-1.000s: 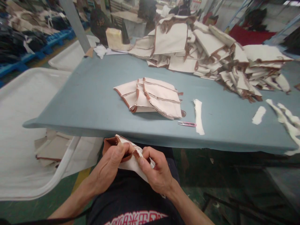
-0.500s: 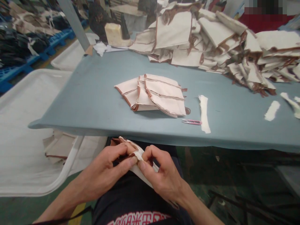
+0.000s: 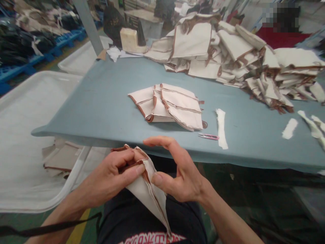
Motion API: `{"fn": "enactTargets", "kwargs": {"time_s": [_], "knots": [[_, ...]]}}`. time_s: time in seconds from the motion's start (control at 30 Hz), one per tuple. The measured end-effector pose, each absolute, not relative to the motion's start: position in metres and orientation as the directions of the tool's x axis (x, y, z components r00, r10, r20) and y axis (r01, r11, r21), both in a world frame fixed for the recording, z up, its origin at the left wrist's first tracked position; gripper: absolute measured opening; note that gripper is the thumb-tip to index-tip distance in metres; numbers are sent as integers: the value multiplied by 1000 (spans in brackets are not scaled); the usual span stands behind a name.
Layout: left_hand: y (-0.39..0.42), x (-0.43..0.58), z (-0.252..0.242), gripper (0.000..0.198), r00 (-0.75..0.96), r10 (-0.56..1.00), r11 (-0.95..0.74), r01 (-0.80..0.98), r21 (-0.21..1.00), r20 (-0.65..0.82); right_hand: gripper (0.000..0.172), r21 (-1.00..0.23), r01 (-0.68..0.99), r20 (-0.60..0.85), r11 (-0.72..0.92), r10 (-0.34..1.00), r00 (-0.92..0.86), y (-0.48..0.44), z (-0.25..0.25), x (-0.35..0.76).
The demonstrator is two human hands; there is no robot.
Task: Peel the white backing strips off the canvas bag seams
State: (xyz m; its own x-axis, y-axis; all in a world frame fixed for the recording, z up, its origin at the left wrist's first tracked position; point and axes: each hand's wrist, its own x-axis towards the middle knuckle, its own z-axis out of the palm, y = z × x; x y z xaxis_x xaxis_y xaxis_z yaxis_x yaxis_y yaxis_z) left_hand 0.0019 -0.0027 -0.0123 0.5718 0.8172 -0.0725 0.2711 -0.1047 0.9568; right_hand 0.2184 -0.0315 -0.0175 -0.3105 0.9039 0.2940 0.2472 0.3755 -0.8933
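My left hand (image 3: 119, 173) pinches the upper edge of a cream fabric piece with brown trim (image 3: 142, 193), which hangs over my lap in front of the table edge. Thumb and index finger spread apart, my right hand (image 3: 177, 173) is at the right side of that piece; its thumb is by the seam. On the table beyond lies a small stack of cream fabric pieces (image 3: 177, 101) with brown binding. Pink-handled thread snips (image 3: 208, 136) rest to the right of my hands, beside a white fabric strip (image 3: 221, 130).
A large heap of cream and brown fabric pieces (image 3: 193, 40) covers the table's (image 3: 101, 101) back and right. More white scraps (image 3: 289, 128) lie at the right. A white tub (image 3: 38, 112) stands at the left with fabric pieces inside. A metal post (image 3: 88, 27) rises at the far left corner.
My right hand has let go of its pinch and opened, fingers spreading up and away. The fabric piece now hangs down lower across my lap, still in my left hand.
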Motion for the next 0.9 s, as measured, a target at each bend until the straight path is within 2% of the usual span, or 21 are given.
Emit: {"fn": "enactTargets", "kwargs": {"time_s": [0.07, 0.2, 0.33, 0.43, 0.6, 0.9], "knots": [[-3, 0, -8, 20, 560, 826, -134, 309, 942, -66, 48, -860, 239, 334, 451, 850, -407, -18, -20, 213], [-2, -4, -2, 20, 572, 819, -191, 343, 920, -43, 32, -709, 321, 413, 629, 738, -534, 5, -26, 206], [1, -2, 2, 25, 590, 808, -230, 295, 927, 12, 48, -587, 434, 364, 683, 702, -613, 11, -15, 207], [5, 0, 5, 24, 592, 805, -230, 294, 928, 12, 55, -605, 420, 325, 676, 692, -645, 9, -6, 208], [12, -6, 8, 19, 650, 760, -236, 297, 925, -15, 44, -646, 459, 244, 610, 735, -633, 3, -7, 211], [16, -13, 11, 20, 677, 736, -378, 387, 841, 19, 36, -563, 502, 191, 657, 694, -694, 2, -1, 219]]}}
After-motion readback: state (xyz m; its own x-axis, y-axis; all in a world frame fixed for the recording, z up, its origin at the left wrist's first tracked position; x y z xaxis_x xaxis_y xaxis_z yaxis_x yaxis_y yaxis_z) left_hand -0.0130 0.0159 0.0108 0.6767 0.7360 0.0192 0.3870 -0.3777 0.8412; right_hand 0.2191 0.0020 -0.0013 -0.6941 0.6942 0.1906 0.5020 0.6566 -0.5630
